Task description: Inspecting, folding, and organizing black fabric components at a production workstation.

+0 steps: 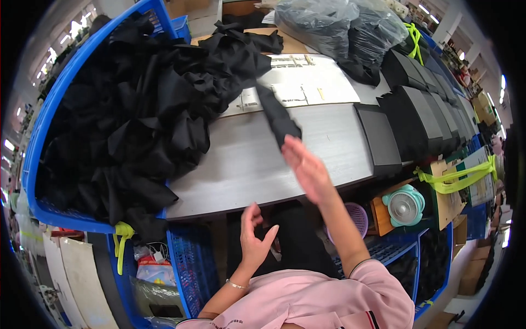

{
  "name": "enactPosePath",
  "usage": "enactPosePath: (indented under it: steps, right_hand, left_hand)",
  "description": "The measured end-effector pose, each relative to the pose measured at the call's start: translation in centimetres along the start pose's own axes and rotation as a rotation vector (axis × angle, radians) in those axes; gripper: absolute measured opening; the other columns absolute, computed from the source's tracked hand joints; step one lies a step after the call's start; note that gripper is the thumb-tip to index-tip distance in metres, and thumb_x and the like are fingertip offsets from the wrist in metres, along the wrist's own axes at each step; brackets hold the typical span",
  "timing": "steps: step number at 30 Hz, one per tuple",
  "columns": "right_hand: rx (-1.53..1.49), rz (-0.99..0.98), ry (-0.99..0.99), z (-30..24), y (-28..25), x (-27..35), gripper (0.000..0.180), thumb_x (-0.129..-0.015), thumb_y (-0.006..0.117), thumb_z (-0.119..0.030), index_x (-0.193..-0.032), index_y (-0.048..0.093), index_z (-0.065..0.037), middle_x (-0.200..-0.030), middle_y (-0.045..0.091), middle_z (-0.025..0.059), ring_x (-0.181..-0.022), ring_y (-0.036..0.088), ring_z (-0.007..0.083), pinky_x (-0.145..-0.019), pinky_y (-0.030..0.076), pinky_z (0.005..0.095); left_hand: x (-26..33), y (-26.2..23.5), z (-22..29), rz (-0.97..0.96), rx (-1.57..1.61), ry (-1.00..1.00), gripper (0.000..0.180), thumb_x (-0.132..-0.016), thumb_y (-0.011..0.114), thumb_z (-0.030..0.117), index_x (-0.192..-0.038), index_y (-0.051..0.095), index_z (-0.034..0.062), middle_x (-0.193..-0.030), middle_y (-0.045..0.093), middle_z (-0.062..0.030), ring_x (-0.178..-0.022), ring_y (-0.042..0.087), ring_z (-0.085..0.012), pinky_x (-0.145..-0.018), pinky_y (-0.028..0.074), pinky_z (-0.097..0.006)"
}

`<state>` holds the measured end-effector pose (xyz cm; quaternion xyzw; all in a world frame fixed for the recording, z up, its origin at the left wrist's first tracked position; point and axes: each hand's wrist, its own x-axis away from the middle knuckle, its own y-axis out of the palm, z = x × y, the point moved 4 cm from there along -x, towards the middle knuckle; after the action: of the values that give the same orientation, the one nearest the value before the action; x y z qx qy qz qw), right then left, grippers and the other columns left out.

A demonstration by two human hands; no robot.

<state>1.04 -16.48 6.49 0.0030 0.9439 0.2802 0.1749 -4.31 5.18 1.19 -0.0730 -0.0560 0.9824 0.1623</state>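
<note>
My right hand point(308, 171) reaches over the front of the table, its fingers stretched out and slightly blurred. At its fingertips is the near end of a black fabric strip point(276, 112), which runs back toward the fabric heap. Whether the fingertips press on the strip I cannot make out. Close to my body, below the table edge, my left hand point(256, 240) holds nothing, its fingers and thumb apart. A large heap of crumpled black fabric pieces point(131, 104) fills the blue crate point(34, 181) on the left and spills onto the table.
The grey table point(246, 164) carries a white marked board point(312, 82). Dark plastic bags point(323, 27) lie at the back. Stacked black fabric pieces point(378, 137) line the right side. Below them are a turquoise fan point(405, 205) and a purple basket point(356, 218). Blue crates point(192, 268) flank my legs.
</note>
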Motion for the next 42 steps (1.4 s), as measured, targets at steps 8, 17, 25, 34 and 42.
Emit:
enactPosePath:
  steps: [8,17,25,34,42]
  right_hand:
    - [-0.017,0.012,0.021,0.0,7.3,9.9,0.068,-0.094,0.061,-0.021,-0.149,0.035,0.008,-0.160,0.026,0.0118,-0.146,0.028,0.0237,-0.120,0.019,0.0389]
    - [0.277,0.459,0.107,3.7,4.8,10.4,0.023,-0.099,0.046,-0.005,-0.113,0.064,0.002,-0.122,0.063,0.0102,-0.103,0.059,0.0181,-0.091,0.047,0.0333]
    - [0.434,0.548,0.199,2.1,2.5,-1.2,0.021,-0.098,0.047,-0.002,-0.111,0.063,0.001,-0.113,0.064,0.0106,-0.101,0.061,0.0174,-0.090,0.048,0.0313]
    - [0.619,0.570,0.339,3.7,4.0,3.8,0.020,-0.097,0.047,0.002,-0.109,0.062,-0.001,-0.104,0.064,0.0109,-0.099,0.062,0.0165,-0.089,0.050,0.0290]
    - [0.874,0.634,0.376,10.2,-4.4,5.4,0.010,-0.096,0.056,-0.002,-0.105,0.061,0.000,-0.095,0.066,0.0091,-0.092,0.065,0.0158,-0.091,0.052,0.0275]
  left_hand:
    - [-5.5,1.4,6.9,0.207,-0.146,0.384,0.057,-0.081,0.064,-0.007,-0.136,0.051,0.0009,-0.136,0.056,-0.0173,-0.124,0.057,-0.0309,-0.103,0.046,-0.037]
    - [-3.4,4.6,11.0,-0.104,-0.186,0.643,0.040,-0.067,0.060,-0.012,-0.100,0.073,0.0055,-0.090,0.067,-0.0105,-0.081,0.062,-0.0291,-0.072,0.053,-0.036]
    - [2.2,5.8,9.4,-0.203,-0.003,0.329,0.032,-0.075,0.066,-0.011,-0.105,0.071,0.0007,-0.085,0.065,-0.0099,-0.072,0.062,-0.0216,-0.062,0.049,-0.030]
    - [6.9,6.4,7.4,-0.591,0.143,0.036,0.030,-0.081,0.062,-0.005,-0.107,0.072,0.0040,-0.088,0.065,-0.0070,-0.079,0.061,-0.0146,-0.067,0.048,-0.026]
    - [0.7,4.1,5.7,-0.139,0.275,-0.098,0.021,-0.093,0.047,-0.005,-0.104,0.066,-0.0026,-0.094,0.067,-0.0043,-0.089,0.060,-0.0089,-0.081,0.049,-0.024]
